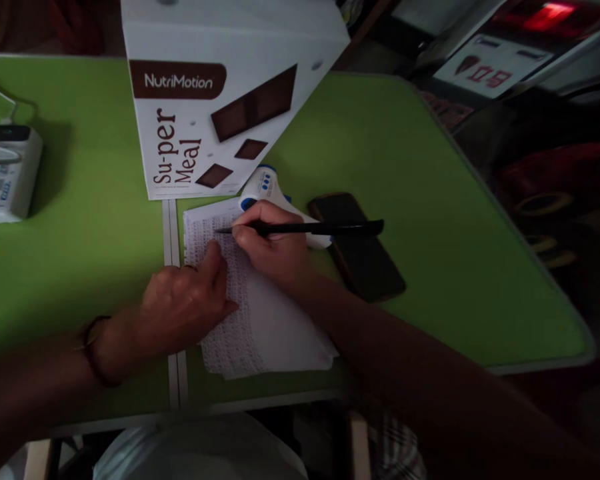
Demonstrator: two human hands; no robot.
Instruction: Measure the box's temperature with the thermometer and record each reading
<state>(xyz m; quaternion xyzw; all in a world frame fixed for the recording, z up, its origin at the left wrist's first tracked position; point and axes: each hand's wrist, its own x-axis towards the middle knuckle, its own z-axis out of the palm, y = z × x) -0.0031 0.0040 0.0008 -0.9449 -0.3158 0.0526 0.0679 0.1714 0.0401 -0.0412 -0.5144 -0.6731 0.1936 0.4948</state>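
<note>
A black pen (325, 228) is held in my right hand (275, 243), its fingers pinched near the tip. The point of the pen is at the upper part of a stack of white paper (285, 327), whose left side carries dense rows of small handwriting. My left hand (185, 300) rests over the left edge of the sheets, index finger and thumb apart and nothing in it; its other fingers are partly hidden. Just beyond my right hand lies a white and blue handheld infrared thermometer (265, 185), partly covered by that hand. A dark phone (363, 250) lies to the right, under the pen's rear end.
Behind the paper stands a large white NutriMotion box (180, 133). A white power strip (10, 177) with a plugged-in charger is at the left edge of the green table (460, 267). A seam runs across the tabletop. A vehicle's red light (553, 17) shows at upper right.
</note>
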